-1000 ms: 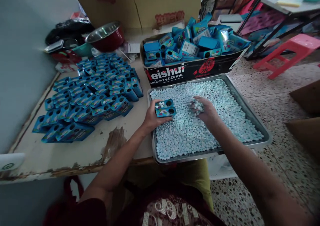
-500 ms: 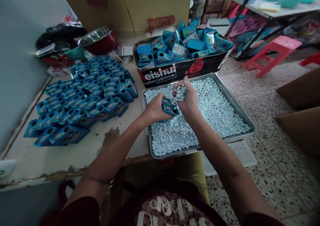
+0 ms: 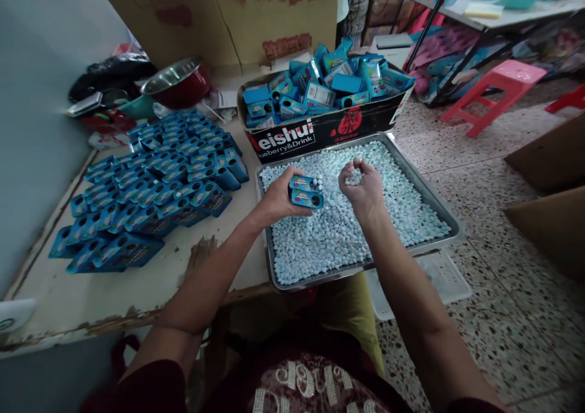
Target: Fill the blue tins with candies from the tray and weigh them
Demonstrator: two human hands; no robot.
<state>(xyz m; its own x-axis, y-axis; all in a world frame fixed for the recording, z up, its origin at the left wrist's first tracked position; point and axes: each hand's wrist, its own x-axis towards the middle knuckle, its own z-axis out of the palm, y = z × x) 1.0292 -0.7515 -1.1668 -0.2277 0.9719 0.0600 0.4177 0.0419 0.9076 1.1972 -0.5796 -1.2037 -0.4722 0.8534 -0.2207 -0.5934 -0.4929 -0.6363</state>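
Note:
My left hand (image 3: 280, 198) grips two small blue candy boxes (image 3: 306, 198) side by side, tops facing up, over the left part of a metal tray (image 3: 452, 227). A few pale candies (image 3: 317, 183) sit at the hole of the farther box; the nearer box shows a dark round opening. My right hand (image 3: 364, 187) is curled around a clump of white-blue candies (image 3: 353, 177), apart from the boxes and above the tray. A thick layer of the same candies (image 3: 320, 248) covers the tray.
Rows of blue boxes (image 3: 150, 187) stand on the worn table (image 3: 150, 291) at left. Behind the tray, a black carton (image 3: 329, 130) is heaped with more boxes. A red metal bowl (image 3: 178, 84) is at the back left, a pink stool (image 3: 498, 93) on the floor at right.
My right hand has drawn back to the right, away from the boxes, still with candies in it. My left hand keeps its hold, and the box tops now show more fully.

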